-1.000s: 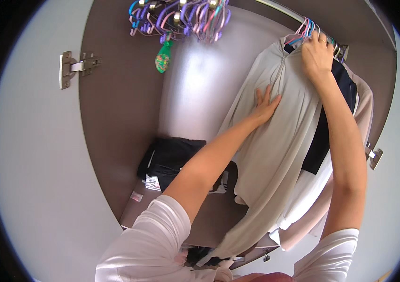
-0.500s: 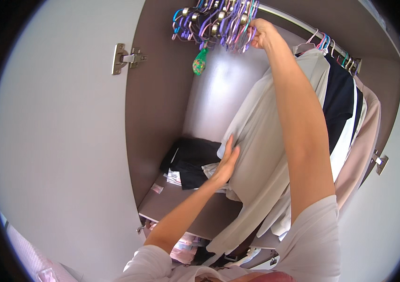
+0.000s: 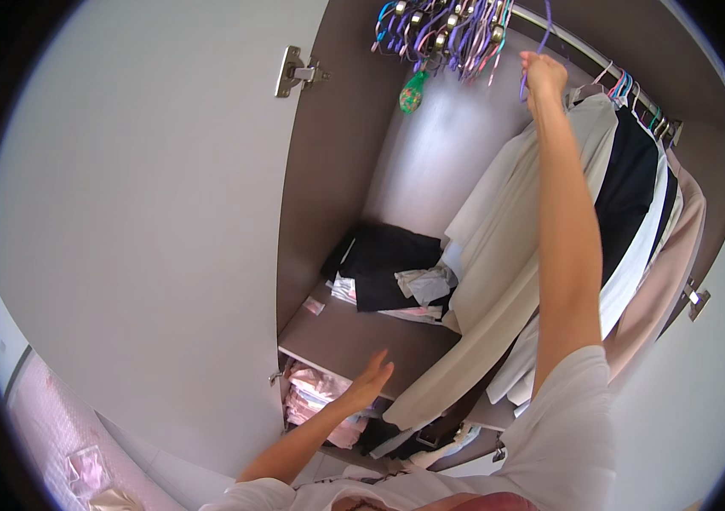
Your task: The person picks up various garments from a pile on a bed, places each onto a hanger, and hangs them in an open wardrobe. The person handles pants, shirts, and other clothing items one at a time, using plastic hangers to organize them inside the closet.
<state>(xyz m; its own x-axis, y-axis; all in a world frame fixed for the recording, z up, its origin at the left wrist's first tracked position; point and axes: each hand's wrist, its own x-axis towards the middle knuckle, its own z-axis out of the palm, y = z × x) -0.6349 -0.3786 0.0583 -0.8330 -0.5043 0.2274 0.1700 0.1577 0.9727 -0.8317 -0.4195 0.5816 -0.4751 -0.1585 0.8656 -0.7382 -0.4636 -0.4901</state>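
My right hand (image 3: 545, 78), raised near the closet rail, is closed on a purple hanger (image 3: 547, 25). To its left, a dense bunch of thin coloured hangers (image 3: 473, 34) hangs from the rail. A long beige garment (image 3: 503, 230) hangs just behind my right forearm, among other clothes. My left hand (image 3: 369, 383) is lower down, in front of the shelf (image 3: 337, 341). Its fingers are stretched out and it holds nothing.
Folded black clothes (image 3: 388, 264) lie on the shelf, with a crumpled grey cloth (image 3: 426, 284) on top. A green patterned pouch (image 3: 412, 92) dangles under the hangers. Pink folded items (image 3: 307, 387) sit below the shelf. The white door (image 3: 141, 213) stands open on the left.
My right hand has drawn a purple hanger out of the bunch, toward the right. My left hand has come away from the beige garment and dropped lower. The view has shifted.
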